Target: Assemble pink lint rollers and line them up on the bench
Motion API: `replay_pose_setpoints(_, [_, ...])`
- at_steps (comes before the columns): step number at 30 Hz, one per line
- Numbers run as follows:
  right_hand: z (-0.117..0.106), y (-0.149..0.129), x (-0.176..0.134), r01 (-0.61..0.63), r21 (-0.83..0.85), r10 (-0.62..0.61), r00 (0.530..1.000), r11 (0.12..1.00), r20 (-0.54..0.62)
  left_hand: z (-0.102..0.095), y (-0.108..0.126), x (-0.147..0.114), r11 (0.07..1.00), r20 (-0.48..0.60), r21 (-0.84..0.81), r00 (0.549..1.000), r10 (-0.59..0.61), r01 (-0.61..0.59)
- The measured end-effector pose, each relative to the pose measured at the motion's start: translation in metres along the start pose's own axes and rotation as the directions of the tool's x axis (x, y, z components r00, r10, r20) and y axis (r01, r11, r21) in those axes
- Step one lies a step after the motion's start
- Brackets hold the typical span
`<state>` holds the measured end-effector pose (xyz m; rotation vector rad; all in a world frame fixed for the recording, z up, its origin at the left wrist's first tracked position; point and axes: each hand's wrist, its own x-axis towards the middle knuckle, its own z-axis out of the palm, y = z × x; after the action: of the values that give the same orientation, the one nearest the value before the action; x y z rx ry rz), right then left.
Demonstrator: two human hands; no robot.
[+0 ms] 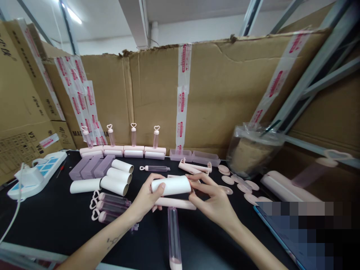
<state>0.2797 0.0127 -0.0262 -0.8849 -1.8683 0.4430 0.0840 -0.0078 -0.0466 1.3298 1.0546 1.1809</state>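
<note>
My left hand (149, 193) is closed around the left end of a white paper roll (172, 185), thumb on its front. My right hand (212, 195) grips the roll's right end with its fingertips; what lies under them is partly hidden. Just below the roll is the pale pink frame of a lint roller (180, 204), its clear purple handle (173, 234) pointing toward me. Left of my hands lie several more white rolls (114, 184) and several purple handles with heart-shaped loops (111, 206). Beyond my right hand are a loose pink frame (194, 167) and several pink discs (227, 180).
Several finished-looking lint rollers (134, 151) stand along the cardboard wall (152, 93). Purple covers (91, 167) lie at left, near a power strip (42, 174). At right are a bagged drink cup (253, 152), another lint roller (292, 187) and a partly blurred blue-edged device (277, 232).
</note>
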Motion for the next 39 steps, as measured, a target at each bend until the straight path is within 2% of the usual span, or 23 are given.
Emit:
replay_pose_setpoints(5, [-0.001, -0.004, 0.001, -0.017, 0.02, 0.018, 0.999, 1.0, -0.037, 0.0, 0.002, -0.001, 1.0, 0.005, 0.009, 1.0, -0.019, 0.019])
replay_pose_setpoints(11, [0.0, -0.004, 0.001, -0.028, 0.038, 0.028, 1.0, 0.999, -0.008, -0.002, 0.005, 0.0, 0.999, 0.006, 0.026, 0.999, -0.045, 0.045])
replay_pose_setpoints(14, [0.002, 0.003, -0.001, -0.105, 0.096, 0.107, 0.994, 0.99, -0.017, -0.001, 0.004, -0.002, 1.0, 0.032, -0.014, 0.999, 0.009, -0.008])
replay_pose_setpoints(17, [0.003, 0.008, 0.0, -0.2, 0.125, 0.198, 0.98, 0.972, 0.026, -0.004, 0.006, -0.004, 0.992, 0.134, -0.107, 0.989, -0.057, 0.072])
replay_pose_setpoints(21, [0.006, 0.007, 0.001, -0.256, 0.116, 0.24, 0.961, 0.96, 0.136, -0.014, 0.008, -0.004, 0.922, 0.349, -0.21, 0.906, -0.239, 0.324])
replay_pose_setpoints(25, [0.011, 0.003, 0.0, -0.263, 0.143, 0.228, 0.948, 0.954, 0.223, -0.019, 0.012, -0.003, 0.853, 0.413, -0.239, 0.844, -0.342, 0.463])
replay_pose_setpoints(28, [0.017, 0.001, -0.002, -0.259, 0.178, 0.197, 0.931, 0.949, 0.307, -0.014, 0.016, -0.004, 0.774, 0.486, -0.184, 0.74, -0.465, 0.606])
replay_pose_setpoints(29, [0.019, 0.001, -0.002, -0.255, 0.182, 0.185, 0.926, 0.95, 0.33, -0.011, 0.017, -0.004, 0.768, 0.481, -0.166, 0.731, -0.484, 0.618])
replay_pose_setpoints(31, [0.021, 0.0, -0.003, -0.245, 0.194, 0.167, 0.923, 0.95, 0.347, -0.008, 0.018, -0.006, 0.806, 0.437, -0.138, 0.765, -0.472, 0.576])
replay_pose_setpoints(34, [0.022, 0.001, -0.005, -0.267, 0.247, 0.182, 0.931, 0.932, 0.317, -0.007, 0.017, -0.008, 0.884, 0.384, -0.15, 0.85, -0.36, 0.442])
replay_pose_setpoints(39, [0.023, 0.007, -0.009, -0.395, 0.369, 0.286, 0.904, 0.841, 0.317, -0.006, 0.013, -0.008, 0.932, 0.316, -0.206, 0.922, -0.224, 0.297])
